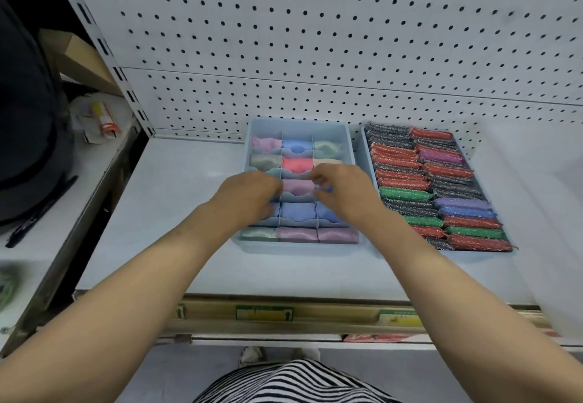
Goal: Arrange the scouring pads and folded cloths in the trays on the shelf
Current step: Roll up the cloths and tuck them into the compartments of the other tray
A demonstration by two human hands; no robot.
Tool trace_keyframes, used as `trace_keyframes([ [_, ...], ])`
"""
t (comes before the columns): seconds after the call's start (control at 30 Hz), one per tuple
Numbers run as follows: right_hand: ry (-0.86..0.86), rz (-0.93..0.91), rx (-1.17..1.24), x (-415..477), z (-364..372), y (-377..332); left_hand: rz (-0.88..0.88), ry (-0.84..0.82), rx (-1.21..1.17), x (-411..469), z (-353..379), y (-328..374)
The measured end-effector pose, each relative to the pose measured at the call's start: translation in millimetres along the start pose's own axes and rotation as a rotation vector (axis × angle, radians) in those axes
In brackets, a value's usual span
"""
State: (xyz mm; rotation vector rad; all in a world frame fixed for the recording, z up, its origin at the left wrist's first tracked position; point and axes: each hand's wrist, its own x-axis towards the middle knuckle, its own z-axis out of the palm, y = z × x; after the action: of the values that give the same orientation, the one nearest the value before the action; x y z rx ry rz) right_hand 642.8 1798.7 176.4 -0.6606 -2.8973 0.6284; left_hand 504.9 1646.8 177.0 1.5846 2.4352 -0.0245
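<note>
A pale blue divided tray stands on the white shelf, its compartments filled with folded cloths in pink, blue, green and red. Both hands reach into its middle row. My left hand and my right hand have curled fingers at either side of a folded pink cloth in the centre compartment; the fingertips appear to touch or pinch its ends. To the right, a second tray holds several scouring pads in red, green, purple, blue and dark grey, packed in two columns.
A white pegboard backs the shelf. A translucent plastic bin stands at the right. The neighbouring shelf on the left carries a black pen and small packages. Price labels line the shelf's front rail.
</note>
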Motion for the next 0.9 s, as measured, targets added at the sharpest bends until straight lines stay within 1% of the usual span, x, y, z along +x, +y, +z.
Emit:
trace_keyframes([
  [0.03,-0.005,0.018,-0.043,-1.4,-7.3,3.9,-0.004,0.045,-0.053,1.2,-1.3,1.7],
  [0.1,-0.124,0.025,-0.217,-3.3,-13.9,3.7,0.028,0.073,-0.155,5.6,-3.9,10.0],
  [0.17,-0.25,0.015,-0.381,-4.3,-9.5,-0.5,0.079,0.012,-0.198,10.5,-2.5,23.1],
  [0.2,-0.283,0.016,-0.419,-4.4,-6.6,-1.6,0.092,-0.019,-0.195,12.7,-0.4,28.9],
  [0.27,-0.292,0.024,-0.457,-4.5,-1.6,-0.8,0.082,-0.051,-0.173,16.8,4.3,35.9],
  [0.43,-0.216,0.011,-0.525,-7.8,7.6,3.3,0.033,-0.066,-0.145,23.2,10.7,39.0],
  [0.53,-0.215,0.008,-0.52,-8.2,9.2,5.0,0.06,-0.08,-0.234,19.0,8.7,33.7],
  [0.6,-0.214,0.009,-0.459,-9.6,5.5,5.1,0.086,-0.048,-0.308,10.4,2.6,26.3],
  [0.63,-0.197,0.004,-0.403,-11.5,2.5,2.6,0.083,-0.02,-0.307,4.7,-1.9,21.7],
  [0.7,-0.167,-0.017,-0.209,-16.5,-0.7,-6.0,0.077,0.018,-0.249,-8.2,-9.3,11.4],
  [0.77,-0.255,-0.057,-0.024,-21.6,0.4,-19.7,0.111,-0.025,-0.149,-20.0,-12.9,5.7],
  [0.83,-0.365,-0.088,-0.01,-24.4,5.4,-30.8,0.152,-0.092,-0.002,-27.2,-11.2,6.6],
  [0.9,-0.396,-0.123,-0.126,-23.2,10.2,-37.3,0.153,-0.14,0.127,-29.7,-7.1,8.4],
])
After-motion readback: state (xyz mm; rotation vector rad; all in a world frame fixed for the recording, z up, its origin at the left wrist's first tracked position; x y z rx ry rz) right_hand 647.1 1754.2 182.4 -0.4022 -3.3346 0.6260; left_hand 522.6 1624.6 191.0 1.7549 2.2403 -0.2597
